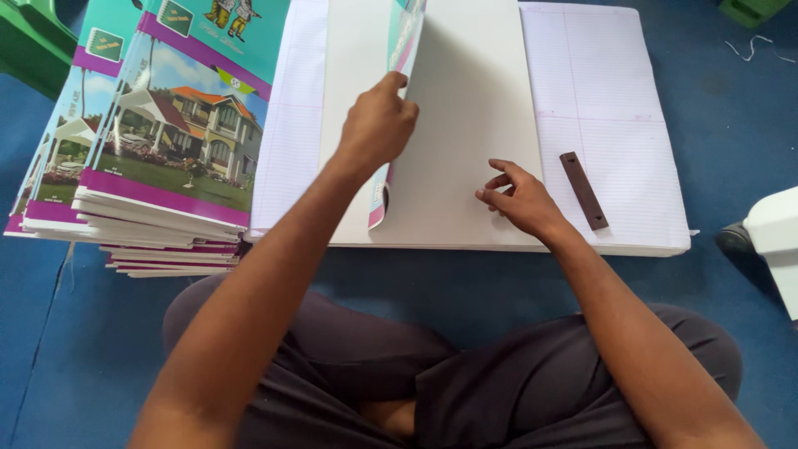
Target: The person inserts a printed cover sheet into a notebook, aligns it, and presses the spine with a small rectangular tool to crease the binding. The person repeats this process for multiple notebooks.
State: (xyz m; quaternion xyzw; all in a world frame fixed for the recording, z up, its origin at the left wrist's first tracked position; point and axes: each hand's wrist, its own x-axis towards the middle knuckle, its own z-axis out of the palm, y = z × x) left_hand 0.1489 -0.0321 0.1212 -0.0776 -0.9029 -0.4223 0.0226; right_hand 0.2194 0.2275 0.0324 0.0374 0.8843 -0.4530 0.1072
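Two hands busy: left hand [376,125] pinches the cover sheet [403,50] upright to fold it, right hand [519,199] lies open, fingertips pinning the white board [465,125] beside it.

The glossy cover sheet [401,100], teal and magenta on its printed face and plain white inside, stands lifted on edge, apparently mid-fold, over the wide stack of white ruled paper [615,125] lying flat on the blue floor just beside the finished notebooks.
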